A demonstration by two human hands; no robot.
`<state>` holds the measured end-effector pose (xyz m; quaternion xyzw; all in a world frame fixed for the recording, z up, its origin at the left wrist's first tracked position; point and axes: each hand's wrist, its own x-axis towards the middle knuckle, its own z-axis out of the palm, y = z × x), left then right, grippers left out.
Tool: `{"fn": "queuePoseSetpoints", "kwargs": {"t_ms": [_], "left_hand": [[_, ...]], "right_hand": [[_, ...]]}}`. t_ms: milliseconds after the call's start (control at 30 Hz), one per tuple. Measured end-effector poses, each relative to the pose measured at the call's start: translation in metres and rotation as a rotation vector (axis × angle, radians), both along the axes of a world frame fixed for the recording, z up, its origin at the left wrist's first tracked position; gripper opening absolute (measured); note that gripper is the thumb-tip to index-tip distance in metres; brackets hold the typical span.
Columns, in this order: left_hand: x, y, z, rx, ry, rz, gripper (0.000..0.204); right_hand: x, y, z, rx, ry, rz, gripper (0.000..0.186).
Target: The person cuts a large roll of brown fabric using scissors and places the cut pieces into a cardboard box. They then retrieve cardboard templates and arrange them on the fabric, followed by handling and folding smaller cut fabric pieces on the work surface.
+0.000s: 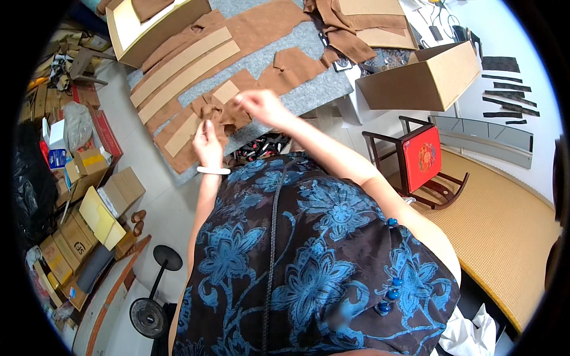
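Note:
A brown, suede-like fabric piece (221, 114), bunched up in its middle, lies at the near edge of a table covered in grey felt (285, 50). My left hand (208, 145), with a white bangle on its wrist, pinches the near edge of this piece. Just right of the bunched part, my right hand (264, 108) is raised with its fingers closed together; whatever they may hold is too small to make out. A flat tan panel (183, 136) is set on the brown fabric left of my left hand.
Long tan strips (184, 71) lie on more brown fabric farther back. An open carton (157, 29) stands at the back left, another cardboard box (418, 77) at the right. A dark wooden chair with a red seat (421, 157) is on the right; stacked boxes (71, 243) line the left.

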<state>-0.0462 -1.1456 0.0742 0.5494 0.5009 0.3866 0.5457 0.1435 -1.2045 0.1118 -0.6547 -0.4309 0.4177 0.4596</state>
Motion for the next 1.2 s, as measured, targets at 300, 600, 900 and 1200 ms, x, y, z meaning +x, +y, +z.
{"fn": "queuePoseSetpoints", "kwargs": {"t_ms": [300,600,900,1200], "left_hand": [[-0.026,0.001,0.052,-0.195,-0.141,0.242,0.02],[-0.031,-0.001,0.083,-0.106,-0.228,0.278,0.033],[-0.005,-0.005,0.113,0.066,-0.16,0.068,0.018],[0.013,-0.022,0.124,-0.01,-0.31,-0.705,0.063]], "right_hand": [[0.122,-0.027,-0.078,-0.228,-1.164,-0.129,0.049],[0.126,-0.071,-0.049,-0.027,-1.001,-0.444,0.018],[0.139,-0.111,0.037,0.352,-0.04,-0.637,0.007],[0.017,-0.073,0.102,0.176,0.254,-0.119,0.011]]}}
